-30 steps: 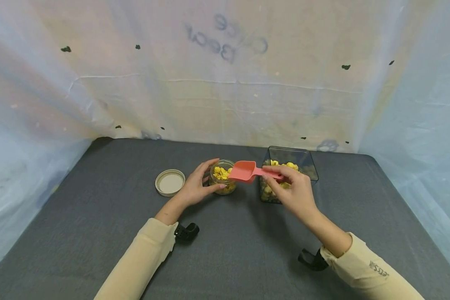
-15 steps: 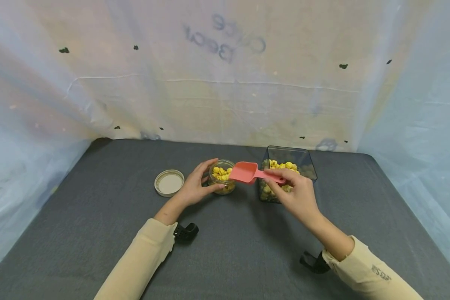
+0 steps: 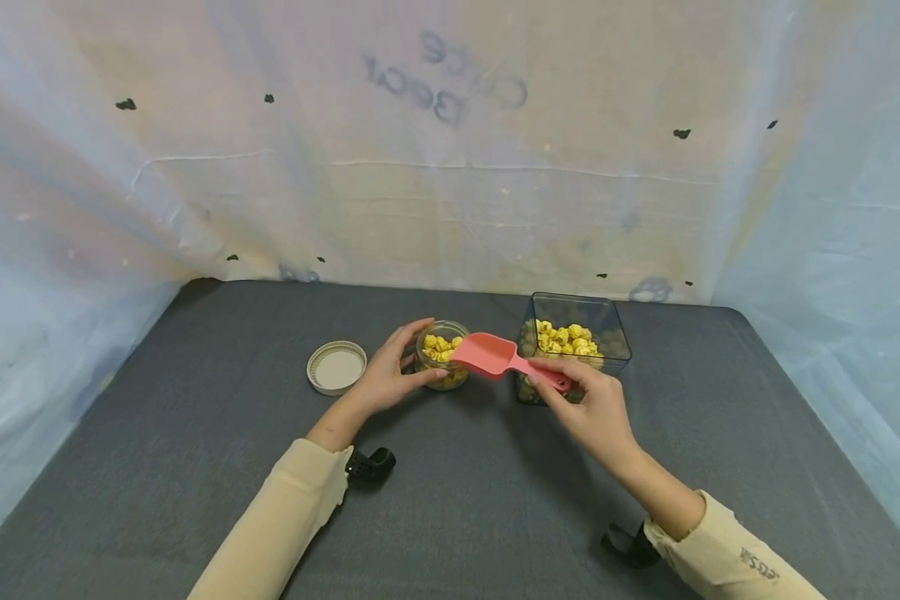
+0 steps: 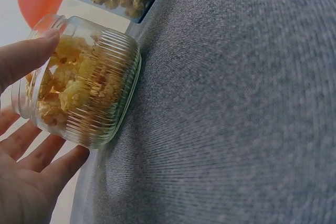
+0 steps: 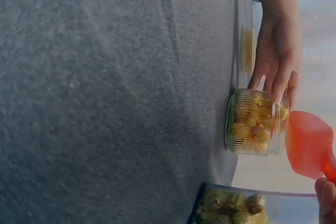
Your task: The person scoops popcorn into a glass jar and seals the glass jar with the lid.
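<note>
My left hand (image 3: 390, 372) grips a ribbed glass jar (image 4: 105, 85) from its left side, thumb near the neck and fingers round the far side. Yellow popcorn (image 4: 65, 80) is inside the jar, which stands upright on the table. Between thumb and fingers, my right hand (image 3: 588, 404) pinches the handle of a coral-pink scoop (image 3: 486, 354). The scoop's front lip is at the right of the jar's mouth, and no popcorn shows in its bowl. Under and behind the scoop handle stands a clear dark-tinted square container (image 3: 617, 337) with more popcorn (image 3: 567, 337).
Left of my left hand lies a round jar lid (image 3: 337, 368), inner side up, on the dark grey cloth-covered table (image 3: 450, 500). Translucent plastic sheeting (image 3: 450, 225) rises behind the table and at both sides. Black straps sit at both wrists.
The right hand and scoop handle have come down a little towards me, so the scoop slants more and uncovers more of the container's popcorn. My left hand keeps its hold on the jar.
</note>
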`<state>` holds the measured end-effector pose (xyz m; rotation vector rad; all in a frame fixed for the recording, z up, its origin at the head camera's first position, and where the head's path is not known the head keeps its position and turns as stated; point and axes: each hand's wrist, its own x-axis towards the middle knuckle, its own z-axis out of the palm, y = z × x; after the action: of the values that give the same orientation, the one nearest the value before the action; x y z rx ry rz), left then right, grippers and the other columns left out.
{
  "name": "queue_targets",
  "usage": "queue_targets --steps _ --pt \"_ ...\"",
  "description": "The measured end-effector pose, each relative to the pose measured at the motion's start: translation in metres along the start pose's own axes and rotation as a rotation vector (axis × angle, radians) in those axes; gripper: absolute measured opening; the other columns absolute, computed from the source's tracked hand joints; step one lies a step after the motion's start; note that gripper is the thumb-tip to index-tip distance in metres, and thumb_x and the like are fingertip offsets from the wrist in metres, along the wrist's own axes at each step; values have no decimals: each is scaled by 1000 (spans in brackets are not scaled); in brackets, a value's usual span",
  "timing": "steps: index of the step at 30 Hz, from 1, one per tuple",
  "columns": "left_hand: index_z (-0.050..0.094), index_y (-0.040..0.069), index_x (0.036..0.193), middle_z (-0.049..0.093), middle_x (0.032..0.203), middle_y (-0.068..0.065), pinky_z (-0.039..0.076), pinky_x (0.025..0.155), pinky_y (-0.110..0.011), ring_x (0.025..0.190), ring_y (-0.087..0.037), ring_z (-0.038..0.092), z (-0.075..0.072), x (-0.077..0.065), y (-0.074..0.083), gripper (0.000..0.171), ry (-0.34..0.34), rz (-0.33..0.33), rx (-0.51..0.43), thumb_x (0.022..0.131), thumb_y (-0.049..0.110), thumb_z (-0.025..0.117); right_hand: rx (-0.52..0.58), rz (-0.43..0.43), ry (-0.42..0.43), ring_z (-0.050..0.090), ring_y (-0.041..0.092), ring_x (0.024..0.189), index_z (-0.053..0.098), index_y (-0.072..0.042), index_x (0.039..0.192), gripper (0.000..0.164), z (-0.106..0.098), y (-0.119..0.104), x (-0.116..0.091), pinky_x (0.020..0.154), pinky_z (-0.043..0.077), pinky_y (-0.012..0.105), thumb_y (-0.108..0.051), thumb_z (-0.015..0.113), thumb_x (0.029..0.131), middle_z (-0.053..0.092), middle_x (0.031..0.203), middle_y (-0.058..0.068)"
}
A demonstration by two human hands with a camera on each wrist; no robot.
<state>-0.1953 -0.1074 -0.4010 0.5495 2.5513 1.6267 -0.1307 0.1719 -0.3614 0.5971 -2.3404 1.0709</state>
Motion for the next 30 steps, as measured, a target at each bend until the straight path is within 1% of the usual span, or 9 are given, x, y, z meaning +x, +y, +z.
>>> queue_targets --steps 4,9,11,15,19,26,30 --pt "33 12 149 31 152 -12 37 108 -51 139 -33 34 0 -1 0 76 3 9 -1 86 16 74 -6 17 -2 51 4 66 74 -7 105 24 2 2 -2 55 45 20 -5 76 81 71 86 5" --pt "33 12 149 32 151 -12 37 108 -51 139 -32 33 1 -1 -1 75 5 18 -5 85 15 74 -10 38 -2 51 4 68 74 -7 106 26 3 3 -5 55 46 25 -5 77 80 71 88 6" --pt "33 11 149 32 151 -12 36 109 -50 139 -32 33 1 -1 -2 75 5 16 -9 85 15 74 -12 49 -4 52 4 69 74 -6 106 27 3 4 -5 55 47 24 -6 77 79 71 89 6" --pt "33 12 149 31 151 -13 35 109 -51 140 -32 32 2 0 -3 76 5 17 -13 85 15 74 -4 69 -2 52 4 70 74 -6 105 26 4 4 -6 58 47 16 -5 77 79 71 89 7" --pt "33 13 149 31 152 -12 35 109 -51 140 -32 32 2 0 -4 76 5 15 -9 85 16 74 25 79 14 51 4 69 75 -6 105 26 5 3 -7 59 45 12 -5 77 80 70 87 6" --pt "33 12 149 32 151 -13 35 109 -52 139 -33 34 2 1 -2 77 3 14 6 85 17 75 105 58 61 54 3 68 74 -5 106 25 3 2 -6 56 45 12 -1 74 82 73 95 11" --pt "33 9 148 36 147 -15 36 109 -52 136 -33 37 1 2 0 78 8 44 48 84 19 76 145 46 84 54 3 67 74 -5 106 24 -1 -1 -5 53 44 13 1 72 82 73 95 12"
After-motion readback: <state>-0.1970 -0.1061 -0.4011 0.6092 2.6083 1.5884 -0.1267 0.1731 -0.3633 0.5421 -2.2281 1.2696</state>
